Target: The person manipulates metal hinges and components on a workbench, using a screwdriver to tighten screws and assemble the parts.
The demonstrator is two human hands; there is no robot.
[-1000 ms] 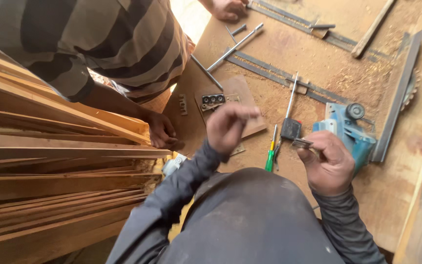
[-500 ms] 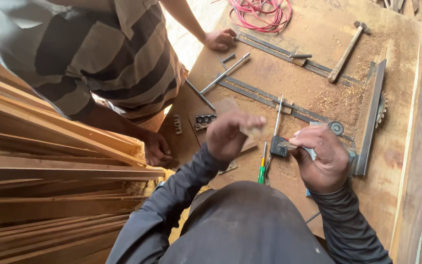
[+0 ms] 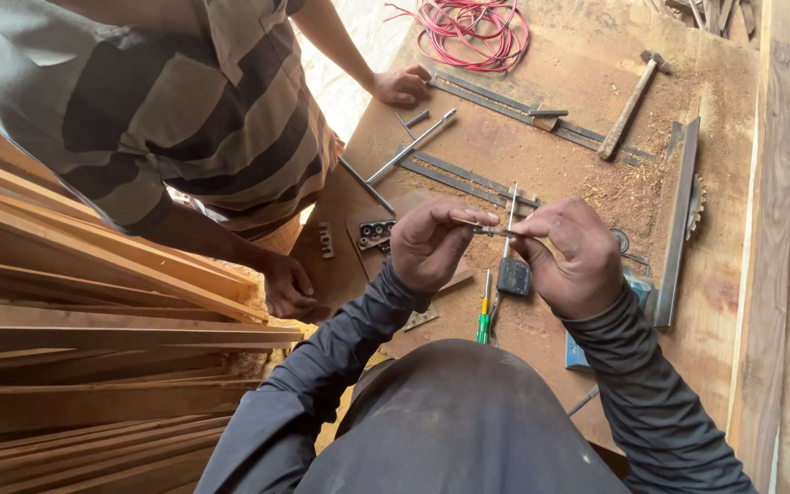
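Both hands raised together above sawdust-strewn tabletop, where a second ago held apart. Left hand and right hand now pinching opposite ends of thin metal pin, each grip closed on it at fingertips. Small black block hanging just beneath. Green-handled screwdriver lying below. Co-worker's hand resting on stacked planks. Hammer well apart.
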